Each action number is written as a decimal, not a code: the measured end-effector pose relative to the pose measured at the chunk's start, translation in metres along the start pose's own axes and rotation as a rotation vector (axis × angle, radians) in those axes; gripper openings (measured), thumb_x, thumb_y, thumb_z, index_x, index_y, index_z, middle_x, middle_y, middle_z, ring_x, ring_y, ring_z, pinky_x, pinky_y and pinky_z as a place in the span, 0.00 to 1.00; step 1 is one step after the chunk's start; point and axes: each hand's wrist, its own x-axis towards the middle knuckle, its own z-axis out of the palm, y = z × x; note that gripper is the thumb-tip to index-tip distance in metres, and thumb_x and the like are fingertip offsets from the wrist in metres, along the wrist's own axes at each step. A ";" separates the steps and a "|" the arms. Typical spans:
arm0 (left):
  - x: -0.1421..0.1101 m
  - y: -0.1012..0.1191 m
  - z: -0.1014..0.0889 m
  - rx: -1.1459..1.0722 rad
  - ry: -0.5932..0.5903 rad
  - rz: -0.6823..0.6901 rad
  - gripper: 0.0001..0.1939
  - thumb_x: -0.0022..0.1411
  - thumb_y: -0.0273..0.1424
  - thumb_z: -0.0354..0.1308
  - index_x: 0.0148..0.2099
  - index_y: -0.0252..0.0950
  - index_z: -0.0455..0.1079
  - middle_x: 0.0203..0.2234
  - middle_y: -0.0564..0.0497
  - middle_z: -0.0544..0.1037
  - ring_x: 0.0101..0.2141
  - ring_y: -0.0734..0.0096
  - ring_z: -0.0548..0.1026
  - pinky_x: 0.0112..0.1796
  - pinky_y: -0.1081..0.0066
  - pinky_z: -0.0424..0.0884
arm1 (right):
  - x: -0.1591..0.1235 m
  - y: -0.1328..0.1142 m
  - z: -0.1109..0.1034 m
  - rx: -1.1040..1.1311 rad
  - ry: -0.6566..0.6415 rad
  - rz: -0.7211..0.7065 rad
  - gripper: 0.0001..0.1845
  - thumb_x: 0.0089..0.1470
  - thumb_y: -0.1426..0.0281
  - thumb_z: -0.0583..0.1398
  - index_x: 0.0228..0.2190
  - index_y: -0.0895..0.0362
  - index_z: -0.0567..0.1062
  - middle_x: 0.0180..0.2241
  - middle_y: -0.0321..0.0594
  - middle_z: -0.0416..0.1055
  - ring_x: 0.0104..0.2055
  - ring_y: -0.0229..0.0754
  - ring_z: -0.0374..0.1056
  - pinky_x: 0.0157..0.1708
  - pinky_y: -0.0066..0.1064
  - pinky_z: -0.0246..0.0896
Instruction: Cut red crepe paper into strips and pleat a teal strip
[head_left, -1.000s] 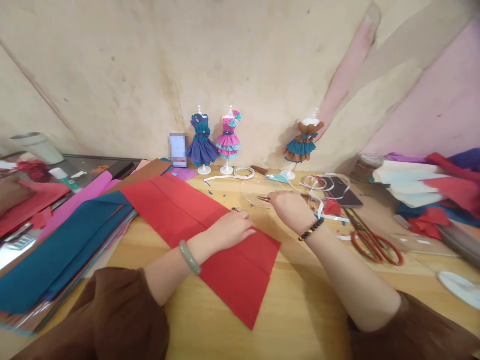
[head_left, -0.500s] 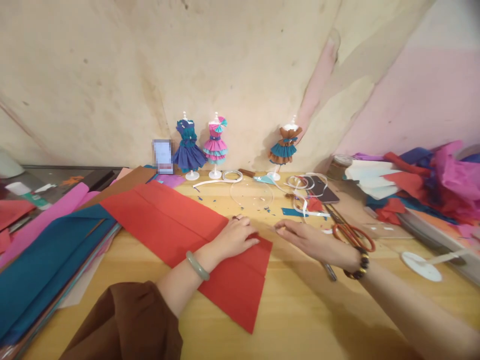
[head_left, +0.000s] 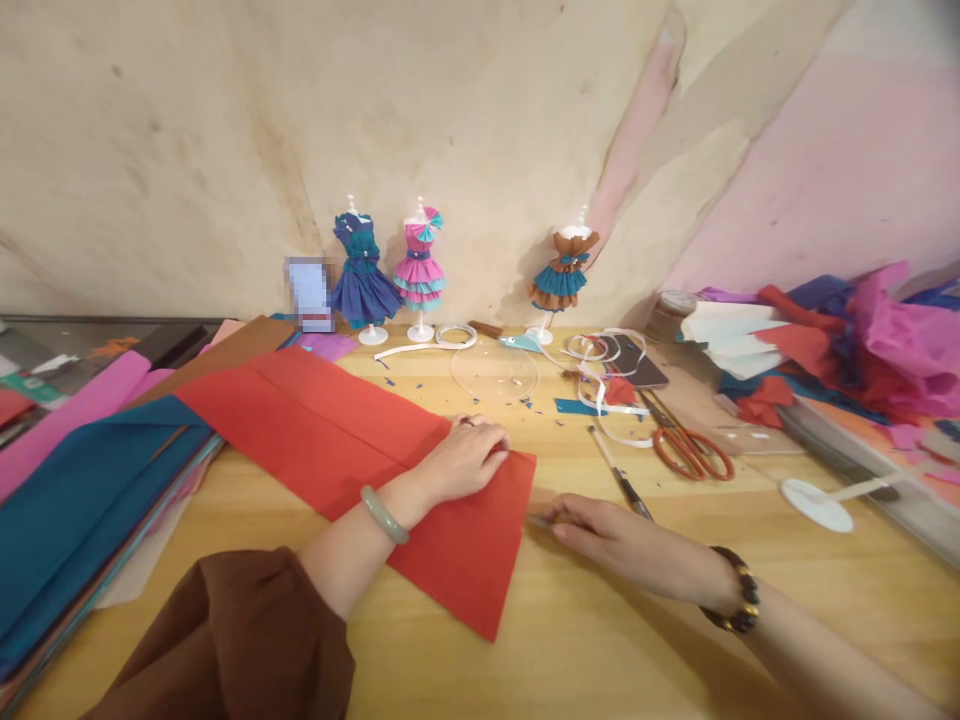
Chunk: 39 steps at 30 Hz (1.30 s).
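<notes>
The red sheet [head_left: 300, 430] looks like matt paper (faintly creased).

Three dressed mini mannequins [head_left: 418, 265] near wall; orange-handled scissors [head_left: 686, 450] on table [head_left: 420, 680].

Readable text: none | labels, brands, numbers, signs: none legible

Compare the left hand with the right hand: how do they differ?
The left hand rests on the red sheet; the right hand is beside it, holding a slim, blurred item. The left wears a pale green bangle, the right a dark beaded bracelet. Both are ungloved.
</notes>
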 end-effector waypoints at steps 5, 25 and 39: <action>0.000 -0.005 -0.001 -0.038 0.066 0.008 0.04 0.64 0.28 0.53 0.38 0.37 0.69 0.36 0.50 0.76 0.41 0.65 0.71 0.49 0.63 0.62 | 0.008 -0.003 -0.008 0.032 -0.003 -0.071 0.17 0.61 0.60 0.51 0.42 0.55 0.72 0.43 0.41 0.73 0.44 0.44 0.68 0.47 0.36 0.61; 0.008 0.006 -0.013 0.018 0.141 0.041 0.11 0.67 0.27 0.50 0.49 0.37 0.70 0.43 0.49 0.78 0.48 0.65 0.72 0.51 0.62 0.62 | 0.018 -0.006 0.016 0.291 0.019 -0.058 0.21 0.51 0.60 0.60 0.46 0.52 0.76 0.39 0.37 0.78 0.39 0.47 0.71 0.39 0.34 0.65; 0.001 -0.006 -0.008 0.032 0.185 -0.046 0.22 0.66 0.31 0.51 0.61 0.39 0.59 0.57 0.45 0.68 0.59 0.62 0.61 0.58 0.58 0.58 | 0.029 0.008 0.011 -0.038 0.370 0.067 0.16 0.54 0.58 0.53 0.25 0.54 0.73 0.23 0.38 0.74 0.25 0.43 0.67 0.26 0.31 0.57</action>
